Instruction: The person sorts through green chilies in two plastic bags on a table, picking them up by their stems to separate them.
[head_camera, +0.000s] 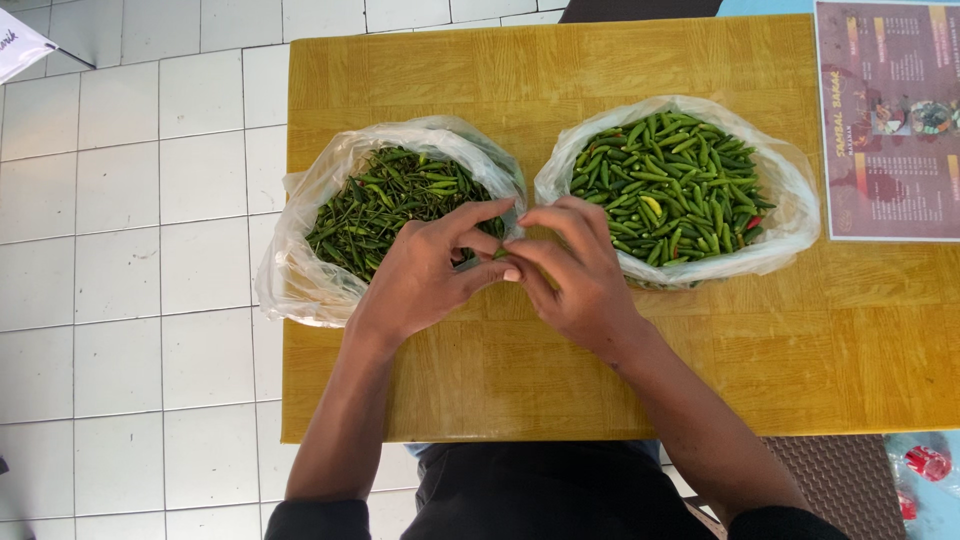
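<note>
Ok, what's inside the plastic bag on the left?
The left bag holds thin dark green stems and chillies. The left hand covers its near right corner, so what lies there, and beneath the top layer, can't be seen.

I'm seeing the left hand (425, 275) and right hand (575, 270) meeting fingertip to fingertip, pinching a small green chili (497, 254) — two clear plastic bags sitting on the yellow table (700, 350), stems bag (385, 205) at eleven o'clock, chili bag (675, 185) at one.
</note>
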